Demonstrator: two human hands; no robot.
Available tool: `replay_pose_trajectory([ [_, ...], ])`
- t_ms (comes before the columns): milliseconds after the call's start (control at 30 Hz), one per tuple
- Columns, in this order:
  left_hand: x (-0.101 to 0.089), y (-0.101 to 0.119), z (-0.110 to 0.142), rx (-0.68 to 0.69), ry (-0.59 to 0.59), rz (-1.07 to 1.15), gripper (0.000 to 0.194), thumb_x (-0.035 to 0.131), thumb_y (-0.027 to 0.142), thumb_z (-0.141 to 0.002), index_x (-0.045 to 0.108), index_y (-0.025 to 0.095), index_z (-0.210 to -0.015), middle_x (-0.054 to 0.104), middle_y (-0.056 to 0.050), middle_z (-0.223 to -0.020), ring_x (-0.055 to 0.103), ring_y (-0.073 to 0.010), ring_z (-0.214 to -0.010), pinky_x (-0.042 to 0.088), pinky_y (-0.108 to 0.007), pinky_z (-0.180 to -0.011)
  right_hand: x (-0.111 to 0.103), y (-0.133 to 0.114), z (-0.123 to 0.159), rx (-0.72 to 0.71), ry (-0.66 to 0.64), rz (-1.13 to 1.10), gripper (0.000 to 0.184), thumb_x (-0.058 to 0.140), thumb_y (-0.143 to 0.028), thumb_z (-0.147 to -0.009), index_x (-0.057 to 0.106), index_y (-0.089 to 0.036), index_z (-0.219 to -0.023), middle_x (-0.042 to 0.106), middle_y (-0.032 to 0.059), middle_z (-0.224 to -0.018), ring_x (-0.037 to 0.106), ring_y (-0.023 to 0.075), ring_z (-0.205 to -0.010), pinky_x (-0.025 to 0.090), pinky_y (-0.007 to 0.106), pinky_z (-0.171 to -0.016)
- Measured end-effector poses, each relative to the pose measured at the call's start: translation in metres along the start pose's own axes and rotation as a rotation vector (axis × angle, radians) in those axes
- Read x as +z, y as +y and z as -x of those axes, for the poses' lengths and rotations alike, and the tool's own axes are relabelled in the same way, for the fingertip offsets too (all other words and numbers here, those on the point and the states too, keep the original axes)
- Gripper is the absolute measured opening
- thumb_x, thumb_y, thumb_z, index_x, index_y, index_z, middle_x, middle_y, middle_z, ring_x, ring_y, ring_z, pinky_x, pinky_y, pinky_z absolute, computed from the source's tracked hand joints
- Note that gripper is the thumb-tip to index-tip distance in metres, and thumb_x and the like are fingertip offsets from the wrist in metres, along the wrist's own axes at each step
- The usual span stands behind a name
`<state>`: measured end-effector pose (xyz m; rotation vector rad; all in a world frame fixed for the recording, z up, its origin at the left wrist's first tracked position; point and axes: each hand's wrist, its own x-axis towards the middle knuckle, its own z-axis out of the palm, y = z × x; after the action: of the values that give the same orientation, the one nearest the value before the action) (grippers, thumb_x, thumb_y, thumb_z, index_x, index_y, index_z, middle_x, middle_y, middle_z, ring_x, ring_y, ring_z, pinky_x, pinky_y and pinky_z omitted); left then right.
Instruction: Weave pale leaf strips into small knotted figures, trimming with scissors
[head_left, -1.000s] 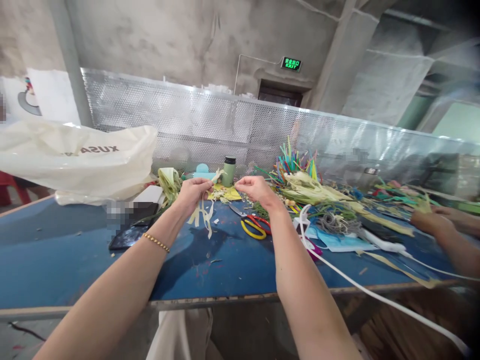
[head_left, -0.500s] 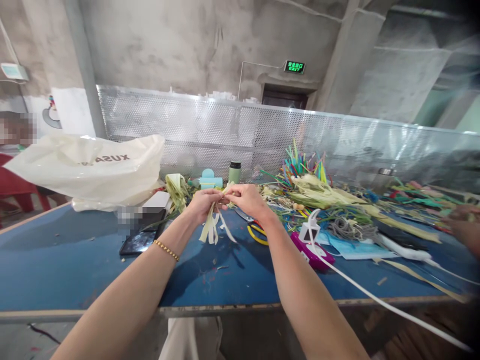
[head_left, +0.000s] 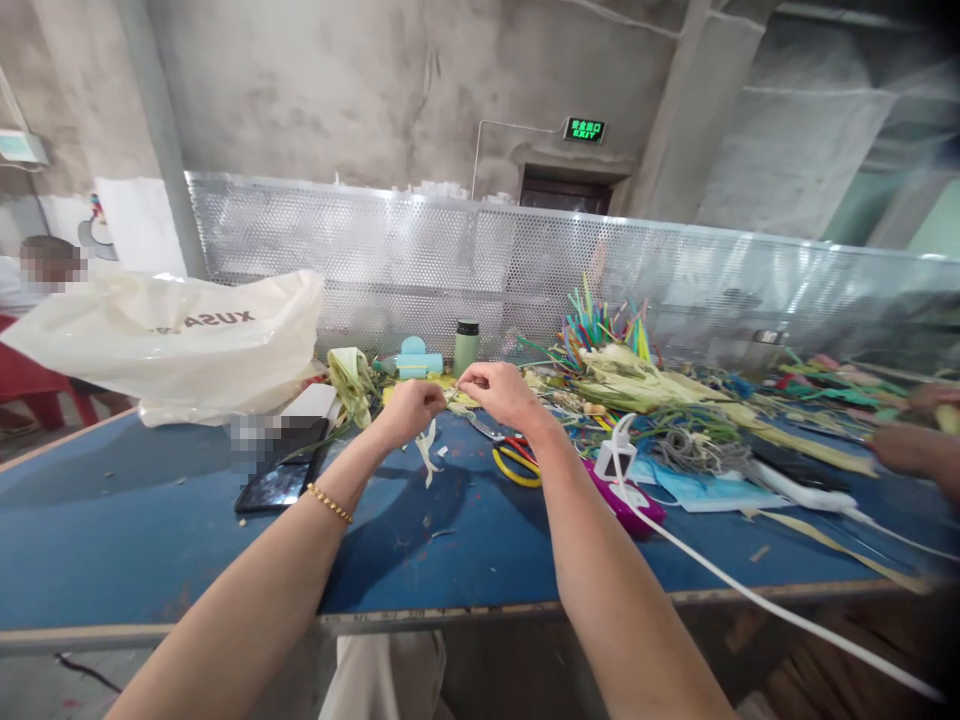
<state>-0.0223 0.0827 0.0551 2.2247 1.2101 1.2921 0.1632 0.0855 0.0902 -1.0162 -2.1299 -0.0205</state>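
Note:
My left hand (head_left: 414, 412) is closed over the middle of the table, with pale strips of dried husk (head_left: 429, 455) hanging below its fingers. Close by on the right, my right hand (head_left: 501, 392) is pinched shut, its fingertips a short gap from the left ones. Whatever sits in that pinch is too small to make out. Scissors (head_left: 517, 465) with yellow and red handles lie on the blue table (head_left: 450, 560), just below my right wrist. Behind the hands are a yellow sheet (head_left: 444, 382) with scraps on it and a green bottle (head_left: 466, 348) with a black lid.
At left stand a large white plastic bag (head_left: 172, 345) and a dark tablet (head_left: 281, 480). To the right are husks (head_left: 637, 385), tangled cords (head_left: 694, 450), a purple power strip (head_left: 630, 505) with a white cable, and a blue mask (head_left: 720, 490). A co-worker's hand (head_left: 911, 450) works at far right.
My hands came together at the strips, then parted slightly. Fewer strips now show below my left hand than half a second ago. The view has shifted a little.

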Motion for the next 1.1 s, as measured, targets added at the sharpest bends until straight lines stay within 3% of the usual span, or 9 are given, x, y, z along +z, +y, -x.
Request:
replay_pose_trajectory([
  [100, 0.0, 0.005, 0.002, 0.017, -0.194, 0.174, 0.007, 0.059, 0.016, -0.068, 0.065, 0.016, -0.063, 0.056, 0.001, -0.054, 0.045, -0.0108, -0.052, 0.032, -0.022, -0.052, 0.001, 0.009, -0.001, 0.041, -0.03, -0.124, 0.017, 0.062, -0.026, -0.078, 0.072, -0.012, -0.075, 0.053, -0.003, -0.056, 0.04, 0.008, -0.053, 0.028, 0.022, -0.054],
  [167, -0.002, 0.009, 0.002, -0.012, -0.246, 0.331, 0.007, 0.062, 0.02, -0.07, 0.066, 0.016, -0.067, 0.057, 0.0, -0.056, 0.046, -0.0106, -0.052, 0.033, -0.023, -0.052, 0.003, 0.017, -0.001, 0.088, -0.057, -0.253, 0.021, 0.064, -0.031, -0.077, 0.071, -0.012, -0.075, 0.051, -0.0038, -0.056, 0.039, 0.0079, -0.053, 0.027, 0.022, -0.053],
  [400, -0.006, 0.008, -0.002, -0.122, 0.057, 0.658, 0.017, 0.069, 0.029, -0.068, 0.061, 0.015, -0.065, 0.056, 0.0, -0.057, 0.042, -0.0076, -0.049, 0.031, -0.023, -0.05, 0.02, 0.021, -0.002, 0.159, -0.174, -0.428, 0.026, 0.067, -0.037, -0.075, 0.07, -0.011, -0.074, 0.057, -0.0026, -0.06, 0.046, 0.009, -0.056, 0.033, 0.021, -0.055],
  [500, -0.003, -0.001, -0.005, -0.174, 0.194, 0.536, 0.017, 0.065, 0.028, -0.07, 0.058, 0.015, -0.062, 0.054, 0.001, -0.053, 0.041, -0.0088, -0.048, 0.031, -0.023, -0.05, 0.025, 0.003, -0.001, 0.082, -0.2, -0.308, 0.016, 0.065, -0.026, -0.077, 0.072, -0.012, -0.074, 0.061, -0.0012, -0.063, 0.05, 0.0099, -0.06, 0.035, 0.022, -0.059],
  [633, -0.002, -0.007, -0.005, -0.12, 0.288, 0.058, 0.013, 0.058, 0.019, -0.073, 0.059, 0.016, -0.06, 0.055, 0.0, -0.054, 0.047, -0.0126, -0.054, 0.033, -0.025, -0.056, 0.023, -0.019, 0.003, -0.05, -0.152, -0.081, 0.016, 0.061, -0.019, -0.081, 0.074, -0.015, -0.072, 0.063, -0.0001, -0.061, 0.05, 0.0103, -0.06, 0.033, 0.022, -0.058],
  [733, -0.001, -0.004, -0.003, 0.01, 0.21, -0.213, 0.015, 0.056, 0.014, -0.073, 0.062, 0.017, -0.06, 0.059, -0.003, -0.059, 0.05, -0.0149, -0.059, 0.033, -0.026, -0.061, 0.018, -0.02, 0.004, -0.116, -0.116, 0.029, 0.018, 0.058, -0.017, -0.083, 0.075, -0.017, -0.077, 0.068, 0.0019, -0.067, 0.054, 0.0116, -0.063, 0.033, 0.023, -0.061],
  [833, 0.001, 0.003, -0.001, 0.134, 0.026, -0.261, 0.016, 0.057, 0.011, -0.072, 0.064, 0.017, -0.058, 0.062, -0.005, -0.063, 0.052, -0.0159, -0.062, 0.034, -0.026, -0.063, 0.012, -0.008, 0.002, -0.123, -0.064, 0.016, 0.018, 0.058, -0.017, -0.083, 0.076, -0.018, -0.081, 0.071, 0.0034, -0.076, 0.059, 0.0126, -0.068, 0.035, 0.023, -0.064],
  [1000, -0.006, 0.015, 0.004, 0.14, -0.189, 0.06, 0.01, 0.061, 0.017, -0.073, 0.069, 0.017, -0.067, 0.061, -0.002, -0.063, 0.049, -0.0126, -0.059, 0.036, -0.025, -0.06, 0.008, 0.015, -0.001, 0.074, -0.06, -0.282, 0.019, 0.069, -0.031, -0.075, 0.075, -0.013, -0.076, 0.067, 0.0018, -0.066, 0.054, 0.0114, -0.06, 0.035, 0.022, -0.058],
  [1100, -0.012, 0.018, 0.004, 0.092, -0.151, 0.282, 0.012, 0.062, 0.024, -0.075, 0.066, 0.015, -0.068, 0.057, 0.0, -0.061, 0.044, -0.0103, -0.056, 0.033, -0.024, -0.055, 0.014, 0.018, -0.001, 0.164, -0.13, -0.494, 0.03, 0.071, -0.04, -0.071, 0.073, -0.011, -0.078, 0.063, 0.0004, -0.064, 0.049, 0.0103, -0.057, 0.034, 0.022, -0.055],
])
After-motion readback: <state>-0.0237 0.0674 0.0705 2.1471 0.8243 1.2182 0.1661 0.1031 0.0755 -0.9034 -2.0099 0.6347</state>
